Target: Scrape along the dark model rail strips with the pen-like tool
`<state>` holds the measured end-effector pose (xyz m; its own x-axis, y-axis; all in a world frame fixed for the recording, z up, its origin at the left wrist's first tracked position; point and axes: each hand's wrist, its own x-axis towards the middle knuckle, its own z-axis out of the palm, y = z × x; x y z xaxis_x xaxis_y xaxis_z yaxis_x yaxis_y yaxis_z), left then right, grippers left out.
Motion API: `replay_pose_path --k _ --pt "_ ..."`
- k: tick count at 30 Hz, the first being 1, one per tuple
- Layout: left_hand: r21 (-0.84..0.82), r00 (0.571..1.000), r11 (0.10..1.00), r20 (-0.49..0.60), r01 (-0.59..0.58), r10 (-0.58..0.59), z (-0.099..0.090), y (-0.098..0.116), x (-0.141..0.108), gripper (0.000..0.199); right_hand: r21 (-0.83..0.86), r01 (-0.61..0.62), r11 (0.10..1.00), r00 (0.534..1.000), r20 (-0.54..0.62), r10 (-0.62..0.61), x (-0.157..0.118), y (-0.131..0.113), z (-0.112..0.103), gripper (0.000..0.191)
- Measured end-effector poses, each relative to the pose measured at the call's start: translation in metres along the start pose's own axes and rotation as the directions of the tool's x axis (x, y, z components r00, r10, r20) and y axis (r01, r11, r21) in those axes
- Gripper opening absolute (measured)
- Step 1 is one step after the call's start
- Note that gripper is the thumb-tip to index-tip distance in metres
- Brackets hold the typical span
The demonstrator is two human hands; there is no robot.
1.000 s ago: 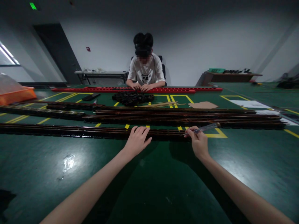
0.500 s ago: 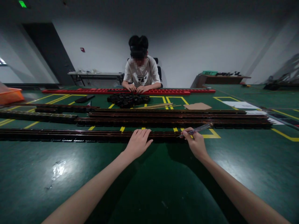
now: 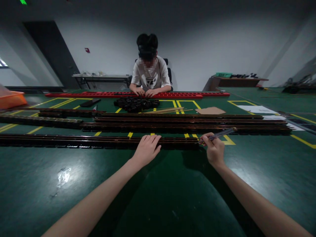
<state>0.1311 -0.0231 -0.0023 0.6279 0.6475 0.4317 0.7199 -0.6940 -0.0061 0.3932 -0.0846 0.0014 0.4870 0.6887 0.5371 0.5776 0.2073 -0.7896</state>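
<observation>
A long, dark slotted strip (image 3: 74, 141) lies across the green table in front of me. My left hand (image 3: 147, 148) rests flat on its right part, fingers stretched over the top and thumb apart. Near the strip's right end, my right hand (image 3: 214, 148) is closed around a slim screwdriver (image 3: 223, 132) with a see-through handle. The handle slants up to the right, and its thin tip points left at the strip's end. Whether the tip touches the strip I cannot tell. Behind the hands lie several more dark strips (image 3: 172, 123), side by side.
Across the table (image 3: 158, 197) a person (image 3: 150, 74) works with both hands at long red strips (image 3: 182, 95). Between us are a heap of black parts (image 3: 135, 104), thin sticks (image 3: 165, 111), brown cardboard (image 3: 210, 110), a dark phone-like slab (image 3: 90, 102) and white papers (image 3: 258, 109). An orange bin (image 3: 12, 99) stands left.
My right hand has moved right with the screwdriver, from over the strip to its right end. My left hand stays in place on the strip. The view has shifted slightly.
</observation>
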Motion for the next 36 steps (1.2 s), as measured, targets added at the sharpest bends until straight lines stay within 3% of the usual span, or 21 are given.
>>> replay_pose_path --k 12,36 --pt "-0.008 1.000 1.000 -0.016 -0.001 0.001 0.0002 -0.0001 -0.0006 0.039 -0.052 0.034 0.998 0.999 -0.036 -0.036 -0.0052 -0.0099 0.0019 0.027" --pt "-0.015 1.000 1.000 -0.013 -0.006 0.006 0.0006 -0.0006 -0.0012 0.039 -0.011 -0.005 1.000 0.996 -0.086 0.004 -0.0052 -0.0044 0.0029 0.024"
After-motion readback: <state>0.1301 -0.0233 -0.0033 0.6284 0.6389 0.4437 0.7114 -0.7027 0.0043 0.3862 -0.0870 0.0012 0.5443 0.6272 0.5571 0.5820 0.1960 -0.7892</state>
